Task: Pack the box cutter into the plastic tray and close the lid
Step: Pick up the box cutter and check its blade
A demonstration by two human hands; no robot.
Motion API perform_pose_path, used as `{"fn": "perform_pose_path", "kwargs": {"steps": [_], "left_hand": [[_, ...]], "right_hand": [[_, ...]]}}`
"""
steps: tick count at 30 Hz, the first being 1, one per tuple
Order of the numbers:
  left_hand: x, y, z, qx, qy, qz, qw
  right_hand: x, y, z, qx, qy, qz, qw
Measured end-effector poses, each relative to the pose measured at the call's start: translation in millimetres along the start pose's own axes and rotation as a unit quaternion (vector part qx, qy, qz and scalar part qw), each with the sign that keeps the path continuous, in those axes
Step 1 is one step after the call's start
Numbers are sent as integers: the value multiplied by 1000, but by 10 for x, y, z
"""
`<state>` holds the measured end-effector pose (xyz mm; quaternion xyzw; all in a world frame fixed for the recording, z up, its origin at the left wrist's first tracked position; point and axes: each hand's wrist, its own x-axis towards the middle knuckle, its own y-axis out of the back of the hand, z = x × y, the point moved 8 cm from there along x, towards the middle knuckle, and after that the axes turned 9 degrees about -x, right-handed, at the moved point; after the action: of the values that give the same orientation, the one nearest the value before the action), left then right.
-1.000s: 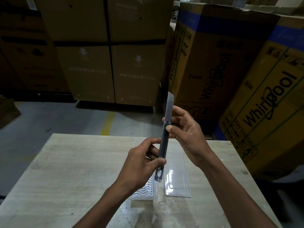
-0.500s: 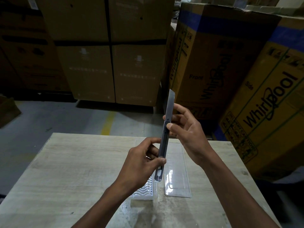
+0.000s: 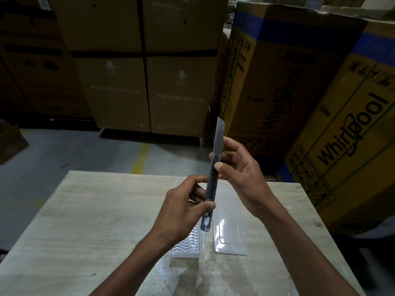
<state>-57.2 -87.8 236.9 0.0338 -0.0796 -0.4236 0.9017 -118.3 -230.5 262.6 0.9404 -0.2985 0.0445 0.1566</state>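
Note:
A slim grey box cutter (image 3: 211, 184) stands nearly upright above the table, its steel blade extended at the top. My left hand (image 3: 183, 208) pinches the lower handle. My right hand (image 3: 241, 174) grips the upper handle, thumb on the slider just under the blade. Beneath the hands lies the clear plastic tray: a ribbed half (image 3: 188, 242) on the left, largely hidden by my left hand, and a flat transparent lid half (image 3: 230, 231) on the right, lying open.
The pale wooden table (image 3: 96, 221) ends close behind the tray. Beyond it is concrete floor with a yellow line (image 3: 141, 157). Tall cardboard cartons (image 3: 145, 71) stand behind, and printed appliance cartons (image 3: 310, 103) crowd the right side.
The box cutter and both hands have hardly moved; the cutter has shifted very slightly in the grip. The tray lies unmoved.

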Motion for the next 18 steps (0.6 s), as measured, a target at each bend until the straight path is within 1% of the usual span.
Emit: {"fn": "perform_pose_path", "kwargs": {"steps": [9, 18], "left_hand": [[46, 6, -19, -20, 2, 1, 1000], [91, -3, -97, -73, 22, -8, 997]], "right_hand": [[-41, -40, 48, 5, -6, -11, 1000], [-122, -109, 149, 9, -24, -17, 1000]]}}
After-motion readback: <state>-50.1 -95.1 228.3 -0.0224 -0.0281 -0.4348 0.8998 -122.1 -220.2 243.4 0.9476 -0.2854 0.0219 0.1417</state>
